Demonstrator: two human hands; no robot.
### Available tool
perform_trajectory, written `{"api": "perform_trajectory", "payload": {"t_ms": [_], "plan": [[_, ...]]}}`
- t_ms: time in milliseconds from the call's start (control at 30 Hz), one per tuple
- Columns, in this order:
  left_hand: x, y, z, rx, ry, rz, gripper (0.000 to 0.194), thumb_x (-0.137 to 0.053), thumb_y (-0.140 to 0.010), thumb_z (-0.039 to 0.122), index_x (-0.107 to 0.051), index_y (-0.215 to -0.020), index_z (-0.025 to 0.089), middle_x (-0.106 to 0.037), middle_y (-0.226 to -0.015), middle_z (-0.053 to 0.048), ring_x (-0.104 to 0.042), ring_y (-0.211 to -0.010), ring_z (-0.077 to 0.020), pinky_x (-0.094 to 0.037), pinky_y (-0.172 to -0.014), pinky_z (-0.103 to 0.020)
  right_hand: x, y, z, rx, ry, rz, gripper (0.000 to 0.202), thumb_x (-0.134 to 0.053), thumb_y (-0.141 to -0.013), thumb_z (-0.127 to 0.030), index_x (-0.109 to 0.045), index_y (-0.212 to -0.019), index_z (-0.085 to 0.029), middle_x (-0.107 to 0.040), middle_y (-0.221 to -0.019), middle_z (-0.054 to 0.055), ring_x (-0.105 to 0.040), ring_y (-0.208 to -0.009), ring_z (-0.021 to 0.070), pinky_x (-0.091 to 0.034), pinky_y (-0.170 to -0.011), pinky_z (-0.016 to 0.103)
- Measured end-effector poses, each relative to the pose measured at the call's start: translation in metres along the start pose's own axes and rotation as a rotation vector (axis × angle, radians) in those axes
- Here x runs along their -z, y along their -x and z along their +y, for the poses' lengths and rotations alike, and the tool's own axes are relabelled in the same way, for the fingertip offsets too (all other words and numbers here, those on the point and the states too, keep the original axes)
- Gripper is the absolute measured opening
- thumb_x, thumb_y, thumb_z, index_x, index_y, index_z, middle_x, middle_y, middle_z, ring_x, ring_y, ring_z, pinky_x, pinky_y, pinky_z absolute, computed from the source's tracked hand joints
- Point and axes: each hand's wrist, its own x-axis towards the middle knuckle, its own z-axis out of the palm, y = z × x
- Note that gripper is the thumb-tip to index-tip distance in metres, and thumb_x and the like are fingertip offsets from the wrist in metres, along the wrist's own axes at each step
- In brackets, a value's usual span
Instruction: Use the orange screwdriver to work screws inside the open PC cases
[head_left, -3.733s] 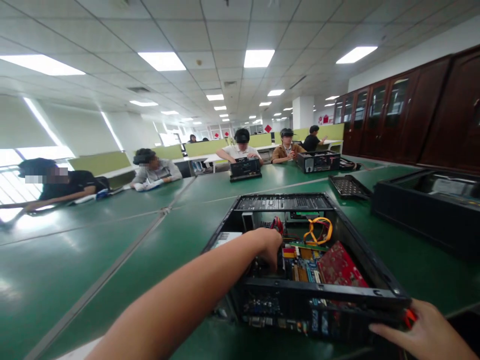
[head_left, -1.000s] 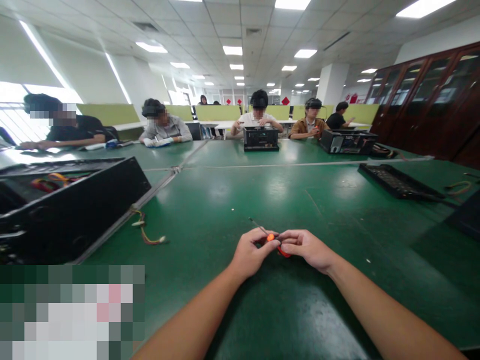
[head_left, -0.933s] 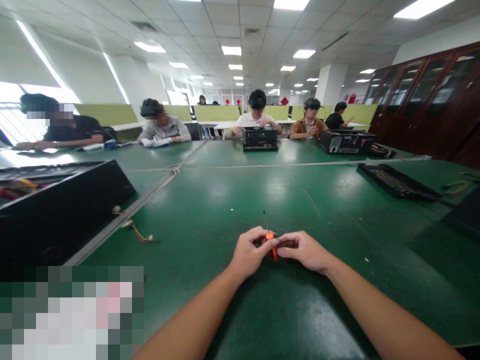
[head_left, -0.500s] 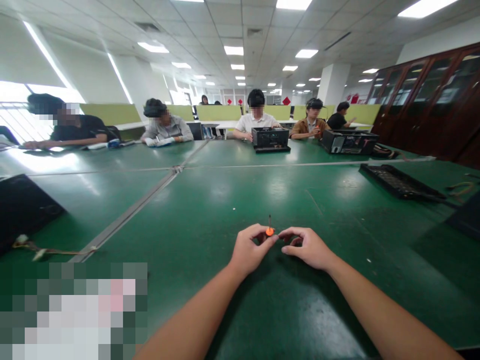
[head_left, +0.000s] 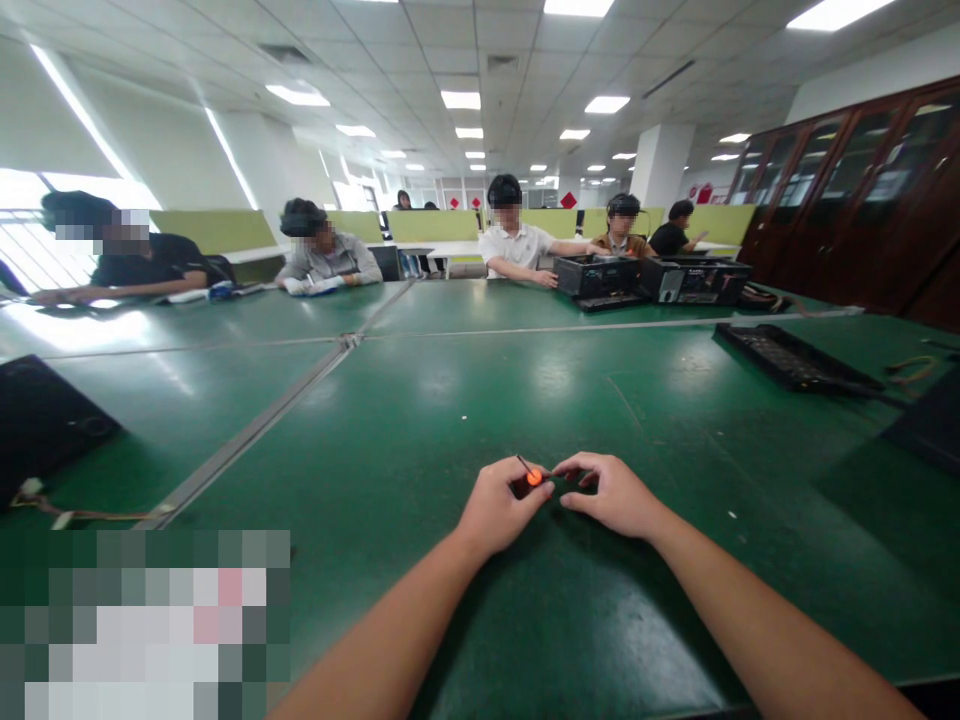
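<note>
Over the green table (head_left: pixel 420 400), my left hand (head_left: pixel 499 508) is closed round a small screwdriver with an orange handle (head_left: pixel 534 478). Its thin dark shaft slants up and to the left. Part of the handle is hidden by my fingers. Close beside it is my right hand (head_left: pixel 611 493), fingers bent, with a gap between thumb and forefinger and nothing visible in them. The right forefinger's tip comes very near my left fingertips; whether they touch, I cannot tell.
Two black computer cases (head_left: pixel 596 277) (head_left: pixel 697 282) stand at the far side, where several people sit. A black panel (head_left: pixel 795 358) lies at the right. At the left are a dark case (head_left: pixel 52 420) and a cable (head_left: pixel 97 515). A grey strip (head_left: pixel 255 430) crosses the table.
The screwdriver's shaft has tipped from upright to the left in my left hand. Across the table, the person in white has moved a computer case to the right, against the other one.
</note>
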Motion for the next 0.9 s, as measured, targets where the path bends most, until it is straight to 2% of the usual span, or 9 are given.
{"api": "perform_trajectory", "payload": {"t_ms": [133,333,433,533,633,767,900], "plan": [[0.0006,0.0003,0.0023,-0.040,0.064,0.059,0.013,-0.069,-0.085,0.029,-0.075,-0.088,0.018,-0.073,-0.082,-0.005,-0.065,-0.077,-0.0168,-0.049,-0.074,-0.029,-0.0002,0.0006,0.0004,0.015,0.012,0.001,0.036,-0.073,-0.072,-0.020,-0.073,-0.108,-0.022,-0.074,-0.105,0.004,-0.065,-0.096,0.0220,-0.050,-0.083,0.036],[0.0001,0.0017,0.0045,-0.095,0.101,-0.012,0.015,-0.067,-0.087,0.030,-0.075,-0.089,0.017,-0.072,-0.082,-0.006,-0.065,-0.077,-0.0175,-0.050,-0.074,-0.030,-0.0028,0.0018,-0.0001,0.065,0.018,-0.013,0.037,-0.077,-0.072,-0.022,-0.073,-0.108,-0.023,-0.073,-0.108,0.005,-0.065,-0.098,0.0219,-0.050,-0.083,0.035],[0.0002,0.0029,0.0067,-0.106,0.118,0.005,0.016,-0.067,-0.087,0.029,-0.074,-0.094,0.017,-0.073,-0.087,-0.006,-0.066,-0.081,-0.0177,-0.051,-0.077,-0.030,-0.0027,0.0019,-0.0001,0.114,0.030,-0.016,0.029,-0.079,-0.074,-0.026,-0.075,-0.103,-0.022,-0.072,-0.109,0.006,-0.065,-0.100,0.0224,-0.050,-0.082,0.035],[0.0009,0.0038,0.0083,-0.095,0.110,0.020,0.021,-0.067,-0.087,0.029,-0.072,-0.104,0.018,-0.074,-0.095,-0.006,-0.067,-0.088,-0.0189,-0.051,-0.082,-0.031,-0.0012,0.0022,-0.0005,0.152,0.045,-0.004,0.026,-0.081,-0.074,-0.029,-0.077,-0.099,-0.022,-0.072,-0.110,0.007,-0.064,-0.103,0.0231,-0.048,-0.089,0.037],[0.0013,0.0039,0.0085,-0.067,0.075,-0.018,0.023,-0.067,-0.087,0.032,-0.071,-0.105,0.019,-0.074,-0.094,-0.006,-0.067,-0.087,-0.0192,-0.051,-0.082,-0.032,-0.0003,0.0032,-0.0021,0.168,0.048,-0.013,0.029,-0.081,-0.074,-0.031,-0.077,-0.101,-0.023,-0.071,-0.112,0.007,-0.064,-0.106,0.0235,-0.046,-0.097,0.038],[0.0011,0.0038,0.0081,-0.065,0.047,-0.105,0.022,-0.066,-0.087,0.034,-0.071,-0.103,0.019,-0.073,-0.093,-0.005,-0.066,-0.086,-0.0188,-0.050,-0.080,-0.032,-0.0008,0.0048,-0.0047,0.176,0.048,-0.031,0.024,-0.079,-0.077,-0.032,-0.077,-0.099,-0.025,-0.071,-0.111,0.006,-0.064,-0.104,0.0235,-0.047,-0.096,0.038],[0.0009,0.0042,0.0081,-0.084,0.053,-0.109,0.022,-0.066,-0.088,0.035,-0.073,-0.101,0.019,-0.072,-0.088,-0.005,-0.065,-0.082,-0.0184,-0.050,-0.077,-0.031,-0.0011,0.0054,-0.0059,0.177,0.060,-0.030,0.024,-0.080,-0.076,-0.032,-0.077,-0.098,-0.024,-0.071,-0.109,0.006,-0.064,-0.103,0.0237,-0.048,-0.094,0.038]]}}
